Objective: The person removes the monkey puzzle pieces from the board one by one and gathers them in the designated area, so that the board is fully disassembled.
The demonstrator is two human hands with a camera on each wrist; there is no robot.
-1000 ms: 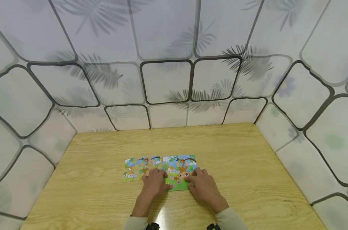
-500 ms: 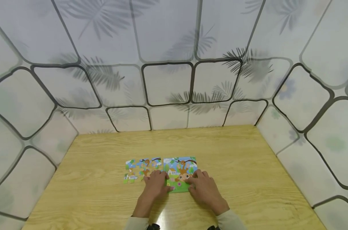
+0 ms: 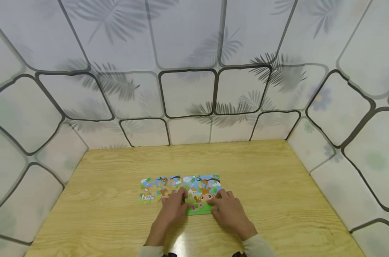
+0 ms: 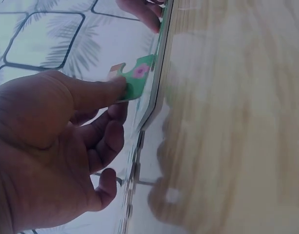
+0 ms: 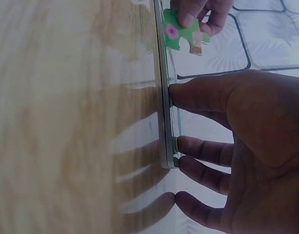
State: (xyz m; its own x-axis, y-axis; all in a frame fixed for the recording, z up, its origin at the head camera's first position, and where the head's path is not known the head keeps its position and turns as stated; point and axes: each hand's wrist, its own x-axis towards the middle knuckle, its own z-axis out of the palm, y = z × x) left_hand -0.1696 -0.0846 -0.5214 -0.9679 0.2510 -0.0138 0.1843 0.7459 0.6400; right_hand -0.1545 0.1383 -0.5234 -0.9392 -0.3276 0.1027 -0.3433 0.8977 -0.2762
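A square jigsaw board (image 3: 200, 211) with a monkey, a house and a green lawn lies on the table in front of me. My left hand (image 3: 173, 207) is at its left side and pinches a puzzle piece between thumb and fingers. In the left wrist view this puzzle piece (image 4: 141, 77) is green with a pink flower and a brown bit, held tilted with its lower edge close over the board. On the board's right side, my right hand (image 3: 229, 210) rests with thumb and fingertips (image 5: 183, 144) touching its top and edge.
Left of the board lie several loose puzzle pieces (image 3: 146, 196) grouped in rows, partly covered by my left hand. They carry the same monkey and house picture. The wooden table (image 3: 117, 221) meets patterned wall panels (image 3: 188, 92) at the back and sides.
My left hand has lifted slightly off the board's lower left, its thumb drawn back, and the puzzle piece now shows tilted up in its fingers. The right hand has stayed in place.
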